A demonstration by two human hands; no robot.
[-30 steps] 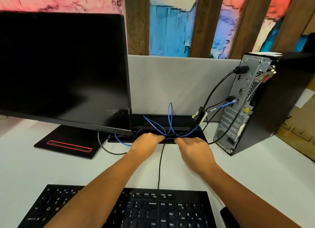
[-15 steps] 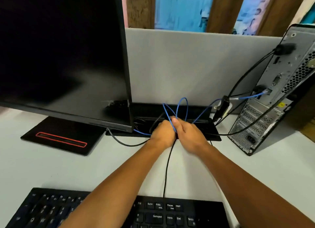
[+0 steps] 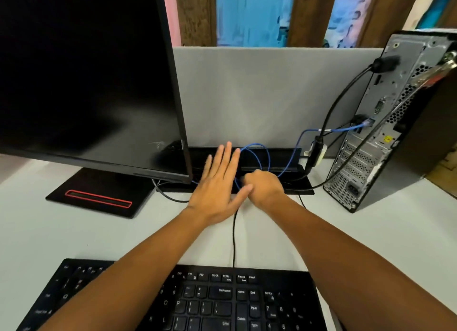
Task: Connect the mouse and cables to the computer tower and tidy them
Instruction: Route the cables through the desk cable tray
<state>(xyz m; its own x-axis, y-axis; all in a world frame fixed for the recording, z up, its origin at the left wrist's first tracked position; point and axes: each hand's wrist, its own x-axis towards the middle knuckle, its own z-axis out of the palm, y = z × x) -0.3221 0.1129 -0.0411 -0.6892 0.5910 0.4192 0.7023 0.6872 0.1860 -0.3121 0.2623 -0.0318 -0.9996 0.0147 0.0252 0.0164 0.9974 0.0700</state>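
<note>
A blue cable (image 3: 259, 146) loops up over the black cable tray (image 3: 291, 155) at the desk's back edge and runs right to a port on the computer tower (image 3: 395, 103). My right hand (image 3: 265, 188) is closed around the blue cable's loops at the tray's front. My left hand (image 3: 217, 182) hovers beside it, flat, with fingers spread and nothing in it. Black cables (image 3: 346, 93) hang from the tower's rear ports down to the tray. No mouse is visible.
A large black monitor (image 3: 86, 78) stands on the left with its base (image 3: 99, 197) on the white desk (image 3: 371, 231). A black keyboard (image 3: 210, 298) lies near me, its cord (image 3: 233, 236) running back to the tray. A grey partition (image 3: 272, 93) closes the rear.
My left hand has let go of the blue cable bundle and opened flat. My right hand keeps its hold on the loops. The view has shifted a little nearer.
</note>
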